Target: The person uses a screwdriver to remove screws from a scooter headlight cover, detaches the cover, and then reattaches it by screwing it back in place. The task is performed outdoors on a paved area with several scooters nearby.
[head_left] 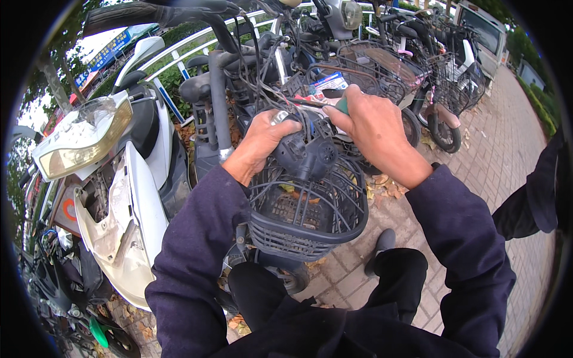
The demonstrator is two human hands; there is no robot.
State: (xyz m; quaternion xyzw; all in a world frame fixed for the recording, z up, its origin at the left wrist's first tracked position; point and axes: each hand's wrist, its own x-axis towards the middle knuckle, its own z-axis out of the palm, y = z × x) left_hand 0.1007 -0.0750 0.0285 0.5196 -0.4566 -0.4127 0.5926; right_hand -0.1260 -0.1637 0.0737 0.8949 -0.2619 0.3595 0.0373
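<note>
In front of me is a black plastic headlight housing [303,156] of an electric bike, above its black front basket [295,230]. My left hand [261,143] is closed on the left side of the housing, its thumb across the top. A screwdriver with a green handle [342,106] is held in my right hand [377,126], its thin shaft pointing left over the housing. The shaft's tip is hard to make out among the dark cables [258,77]. Just beyond the right hand lies a small blue, white and red packet [330,82].
A white scooter [134,200] with parts of its body taken off stands at left. More bikes [441,83] are parked beyond, along a white railing [174,64]. A brick pavement [507,149] runs along the right, where another person's dark sleeve [528,194] shows.
</note>
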